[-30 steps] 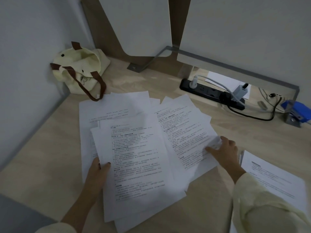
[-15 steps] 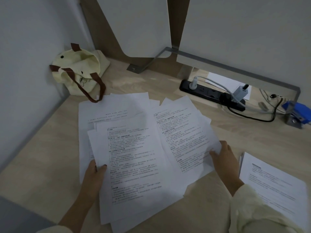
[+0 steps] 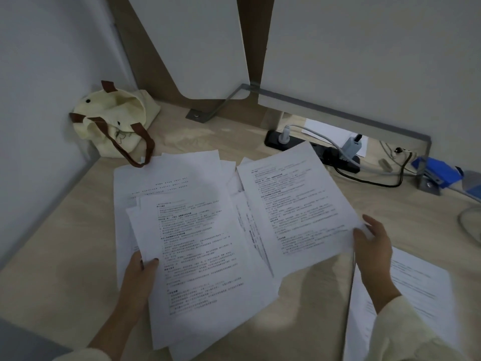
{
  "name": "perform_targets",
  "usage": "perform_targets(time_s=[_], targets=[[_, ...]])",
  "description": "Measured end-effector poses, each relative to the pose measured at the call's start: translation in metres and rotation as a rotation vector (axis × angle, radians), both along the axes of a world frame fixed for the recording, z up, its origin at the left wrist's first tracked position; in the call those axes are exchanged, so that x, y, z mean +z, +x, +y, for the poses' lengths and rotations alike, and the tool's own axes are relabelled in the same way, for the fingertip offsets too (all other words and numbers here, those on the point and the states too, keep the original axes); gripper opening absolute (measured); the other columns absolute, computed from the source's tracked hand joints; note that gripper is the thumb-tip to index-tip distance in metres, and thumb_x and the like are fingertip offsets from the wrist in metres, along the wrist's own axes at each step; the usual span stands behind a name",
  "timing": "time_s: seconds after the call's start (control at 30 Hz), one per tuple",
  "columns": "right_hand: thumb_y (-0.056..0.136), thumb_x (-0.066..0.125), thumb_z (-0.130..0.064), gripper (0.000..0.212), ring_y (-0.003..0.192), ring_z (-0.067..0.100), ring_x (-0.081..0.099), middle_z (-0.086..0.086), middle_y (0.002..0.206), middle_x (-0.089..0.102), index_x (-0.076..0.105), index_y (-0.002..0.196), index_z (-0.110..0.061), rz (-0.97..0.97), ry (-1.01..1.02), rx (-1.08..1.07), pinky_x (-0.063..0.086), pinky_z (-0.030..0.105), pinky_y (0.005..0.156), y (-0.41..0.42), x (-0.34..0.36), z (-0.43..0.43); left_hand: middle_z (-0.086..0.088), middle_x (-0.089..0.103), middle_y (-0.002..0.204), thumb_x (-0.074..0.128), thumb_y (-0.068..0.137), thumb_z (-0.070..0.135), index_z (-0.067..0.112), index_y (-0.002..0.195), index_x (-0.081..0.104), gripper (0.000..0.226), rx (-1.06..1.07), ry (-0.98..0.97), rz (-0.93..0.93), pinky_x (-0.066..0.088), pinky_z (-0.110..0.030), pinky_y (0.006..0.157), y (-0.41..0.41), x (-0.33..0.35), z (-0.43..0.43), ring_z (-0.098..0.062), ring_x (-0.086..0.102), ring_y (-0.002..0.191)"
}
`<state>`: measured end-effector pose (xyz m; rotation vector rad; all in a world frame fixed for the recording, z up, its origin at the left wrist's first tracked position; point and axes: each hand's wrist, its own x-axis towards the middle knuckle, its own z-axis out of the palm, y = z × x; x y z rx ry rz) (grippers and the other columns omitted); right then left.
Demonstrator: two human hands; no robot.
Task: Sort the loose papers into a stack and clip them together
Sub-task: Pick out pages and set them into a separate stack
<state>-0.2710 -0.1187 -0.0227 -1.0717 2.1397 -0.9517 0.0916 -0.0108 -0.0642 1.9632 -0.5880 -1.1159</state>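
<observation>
The papers lie fanned out and overlapping in the middle of the worktop, printed side up, with edges and corners out of line.

The left hand grips the left edge of the upper sheets in this spread: the thumb lies on top of the paper and the fingers are hidden beneath it. The right hand pinches the right edge of one sheet, thumb on its printed face and fingers behind. This sheet is tilted up off the worktop and casts a shadow below its near edge. Its left side overlaps the rest of the papers, and its far corner covers part of the power strip.

A second pile of printed pages lies apart from the spread at the near right, just beside the right wrist and partly blurred.

A cream bag with brown straps sits in the far left corner against the wall, one strap touching the far edge of the papers. Cables run from the power strip toward a blue object at the right edge.
</observation>
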Motion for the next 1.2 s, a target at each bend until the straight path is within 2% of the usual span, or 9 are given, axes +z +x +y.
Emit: perform_targets(time_s=[0.2,0.37,0.57,0.67,0.77,0.83,0.93,1.03,1.2], targets=[[0.092,0.043,-0.008,0.034,0.091,0.022,0.055,0.016,0.115,0.061,0.051,0.125,-0.017,0.044,-0.139,-0.026,0.046,0.036,0.080,-0.006,0.038,0.005,-0.014,0.060,0.113,0.043,0.092,0.004,0.003,0.121,0.052,0.030,-0.036,-0.015,0.034,0.043,-0.038,0.085,0.000,0.004,-0.007,-0.031,0.057,0.104],[0.091,0.048,-0.009,0.035,0.106,0.025,0.060,0.012,0.122,0.059,0.054,0.123,-0.021,-0.308,-0.275,-0.208,0.051,0.037,0.091,-0.012,0.067,0.010,-0.010,0.059,0.114,0.045,0.091,0.009,0.008,0.125,0.049,0.034,-0.065,-0.029,0.065,0.043,-0.037,0.086,-0.001,0.011,-0.010,-0.028,0.056,0.104],[0.091,0.047,-0.004,0.028,0.112,0.025,0.059,0.013,0.125,0.057,0.057,0.112,-0.021,-0.715,-0.307,-0.291,0.055,0.028,0.083,-0.012,0.078,0.021,-0.014,0.061,0.119,0.048,0.091,0.010,0.010,0.126,0.050,0.035,-0.085,-0.015,0.131,0.046,-0.052,0.095,0.000,0.012,-0.012,-0.032,0.059,0.105],[0.092,0.046,-0.003,0.035,0.112,0.024,0.059,0.016,0.128,0.056,0.050,0.126,-0.010,-0.770,-0.286,-0.288,0.056,0.021,0.077,-0.006,0.068,0.030,-0.010,0.062,0.115,0.049,0.091,0.009,0.010,0.124,0.051,0.034,-0.103,-0.032,0.176,0.047,-0.045,0.089,-0.005,0.015,-0.012,-0.031,0.059,0.105],[0.090,0.046,-0.001,0.029,0.075,0.010,0.069,0.011,0.099,0.068,0.054,0.118,-0.005,-0.764,-0.169,-0.189,0.056,0.015,0.054,0.014,0.050,0.046,-0.011,0.061,0.119,0.049,0.091,0.009,0.012,0.128,0.049,0.037,-0.083,-0.044,0.252,0.047,-0.045,0.092,-0.012,0.014,-0.011,-0.031,0.058,0.108],[0.088,0.049,-0.001,0.021,0.060,0.013,0.069,0.007,0.077,0.072,0.059,0.106,-0.005,-0.703,-0.040,-0.141,0.054,0.019,0.048,0.030,0.031,0.058,-0.011,0.059,0.124,0.049,0.091,0.009,0.014,0.131,0.048,0.040,-0.056,-0.039,0.296,0.044,-0.049,0.097,-0.016,0.013,-0.012,-0.031,0.056,0.112],[0.087,0.051,0.001,0.024,0.076,0.030,0.064,0.022,0.096,0.066,0.055,0.111,0.004,-0.707,0.161,-0.082,0.058,0.026,0.053,0.050,0.001,0.072,-0.012,0.060,0.121,0.048,0.091,0.007,0.011,0.127,0.050,0.037,-0.023,-0.049,0.387,0.047,-0.044,0.090,-0.021,0.010,-0.015,-0.032,0.056,0.111],[0.086,0.049,0.008,0.020,0.075,0.029,0.059,0.020,0.093,0.060,0.053,0.105,0.008,-0.707,0.350,0.018,0.055,0.022,0.046,0.066,-0.013,0.084,-0.007,0.064,0.105,0.046,0.094,0.019,0.015,0.110,0.057,0.020,0.017,-0.079,0.500,0.049,-0.037,0.082,-0.028,0.015,-0.021,-0.024,0.060,0.094],[0.084,0.047,0.011,0.032,0.055,0.015,0.064,0.014,0.084,0.062,0.054,0.115,0.003,-0.696,0.573,0.225,0.053,0.022,0.046,0.077,-0.023,0.093,-0.009,0.061,0.125,0.056,0.084,0.037,0.013,0.132,0.049,0.054,0.089,-0.083,0.518,0.040,-0.048,0.104,-0.027,0.008,-0.026,-0.026,0.057,0.112]])
